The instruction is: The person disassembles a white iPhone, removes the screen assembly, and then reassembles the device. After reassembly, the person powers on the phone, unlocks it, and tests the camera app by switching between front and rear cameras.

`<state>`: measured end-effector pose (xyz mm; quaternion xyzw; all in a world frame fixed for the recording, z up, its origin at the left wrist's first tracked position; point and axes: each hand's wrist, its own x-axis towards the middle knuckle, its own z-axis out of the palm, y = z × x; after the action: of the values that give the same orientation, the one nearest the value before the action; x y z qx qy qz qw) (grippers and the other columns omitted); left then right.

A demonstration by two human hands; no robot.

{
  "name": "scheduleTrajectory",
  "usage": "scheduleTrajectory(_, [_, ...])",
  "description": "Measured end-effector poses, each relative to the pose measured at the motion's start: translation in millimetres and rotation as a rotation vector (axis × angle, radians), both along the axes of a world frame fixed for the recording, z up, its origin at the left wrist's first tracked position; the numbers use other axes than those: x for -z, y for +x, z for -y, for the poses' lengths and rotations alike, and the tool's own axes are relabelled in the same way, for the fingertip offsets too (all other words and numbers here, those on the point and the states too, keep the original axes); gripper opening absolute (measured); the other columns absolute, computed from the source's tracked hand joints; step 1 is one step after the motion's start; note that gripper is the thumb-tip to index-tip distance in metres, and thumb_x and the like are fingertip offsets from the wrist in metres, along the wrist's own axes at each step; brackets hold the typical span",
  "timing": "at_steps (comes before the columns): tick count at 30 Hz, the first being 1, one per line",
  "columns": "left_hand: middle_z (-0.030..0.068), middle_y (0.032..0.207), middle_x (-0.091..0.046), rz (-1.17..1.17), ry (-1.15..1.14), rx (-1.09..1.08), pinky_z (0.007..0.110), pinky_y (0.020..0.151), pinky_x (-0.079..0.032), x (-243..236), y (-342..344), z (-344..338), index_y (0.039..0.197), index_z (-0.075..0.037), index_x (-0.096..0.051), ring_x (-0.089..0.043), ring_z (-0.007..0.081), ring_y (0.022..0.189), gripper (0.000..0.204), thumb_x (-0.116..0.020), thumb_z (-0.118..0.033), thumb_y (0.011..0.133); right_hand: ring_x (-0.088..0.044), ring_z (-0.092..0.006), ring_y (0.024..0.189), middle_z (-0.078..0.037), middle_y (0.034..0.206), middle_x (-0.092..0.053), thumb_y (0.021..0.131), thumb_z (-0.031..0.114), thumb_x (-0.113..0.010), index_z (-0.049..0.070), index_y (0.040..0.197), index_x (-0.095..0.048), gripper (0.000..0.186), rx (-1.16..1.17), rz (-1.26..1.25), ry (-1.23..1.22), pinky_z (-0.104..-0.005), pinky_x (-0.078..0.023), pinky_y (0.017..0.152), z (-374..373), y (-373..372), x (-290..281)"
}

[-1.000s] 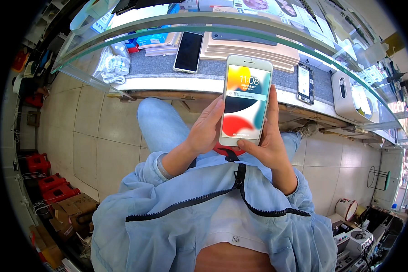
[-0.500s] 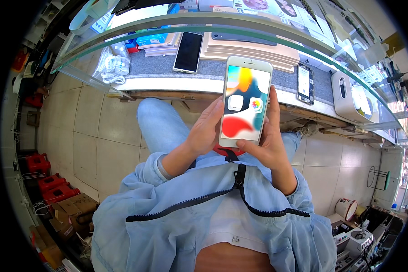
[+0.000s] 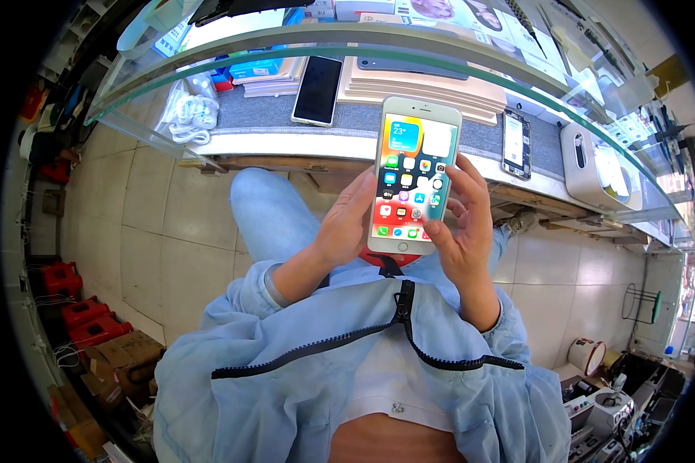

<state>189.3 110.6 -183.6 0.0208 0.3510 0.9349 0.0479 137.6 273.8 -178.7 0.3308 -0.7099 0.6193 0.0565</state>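
The left hand [image 3: 346, 220] is clamped on the left edge of a lit white phone [image 3: 401, 179], near side of the bench [image 3: 286, 145]. The right hand [image 3: 471, 224] has thumb and fingers apart by the phone's right edge. Screen handling seems in hand; any tap calls for steady left support. A dark phone [image 3: 317, 91] lies far left.
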Motion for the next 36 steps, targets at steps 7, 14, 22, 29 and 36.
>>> scheduleTrajectory(7, [0.0125,0.122,-0.048,0.002,-0.003,0.0,0.032,0.091,-0.044,0.6,-0.3,0.8,0.131,-0.001,-0.03,-0.052,0.018,0.109,0.045,-0.027,-0.03,0.098,-0.048,-0.0263,0.113,-0.019,0.133,-0.034,0.077,0.019,-0.067,0.005,0.129,-0.035,0.063,-0.024,0.051,-0.108,-0.0338,-0.047,0.082,0.2,1.3,0.2])
scheduleTrajectory(14, [0.0112,0.122,-0.049,-0.05,0.007,-0.007,0.031,0.09,-0.045,1.7,1.3,1.8,0.131,-0.002,-0.032,-0.052,0.017,0.108,0.044,-0.028,-0.03,0.098,-0.049,-0.0255,0.11,-0.022,0.129,-0.037,0.086,0.019,-0.057,0.002,0.137,-0.016,0.067,-0.145,0.271,-0.255,-0.034,-0.044,0.087,6.1,5.7,-3.1])
scheduleTrajectory(22, [0.0097,0.122,-0.049,-0.05,-0.037,0.023,0.03,0.092,-0.042,-1.1,-0.8,1.6,0.131,-0.001,-0.033,-0.051,0.016,0.108,0.043,-0.027,-0.028,0.098,-0.05,-0.0201,0.107,-0.019,0.12,-0.047,0.09,0.01,-0.049,-0.001,0.138,-0.012,0.062,-0.198,0.321,-0.256,-0.0292,-0.04,0.089,7.1,7.0,-4.3])
scheduleTrajectory(29, [0.0061,0.121,-0.049,-0.015,-0.209,0.006,0.026,0.092,-0.039,-4.2,0.7,-10.3,0.133,-0.001,-0.032,-0.048,0.0112,0.108,0.044,-0.033,-0.026,0.097,-0.051,-0.0171,0.105,-0.016,0.116,-0.051,0.088,0.008,-0.048,0.0,0.138,-0.013,0.062,-0.139,0.322,-0.292,-0.0284,-0.039,0.09,5.1,5.0,-1.6])
scheduleTrajectory(36, [0.0049,0.119,-0.048,-0.038,-0.246,0.135,0.025,0.085,-0.043,-20.7,3.2,-27.0,0.138,-0.002,-0.025,-0.051,0.0104,0.101,0.047,-0.037,-0.02,0.096,-0.051,-0.0155,0.104,-0.014,0.116,-0.052,0.088,0.014,-0.042,0.002,0.138,-0.016,0.057,-0.168,0.517,-0.549,-0.0272,-0.038,0.09,-4.4,-2.6,-1.8])
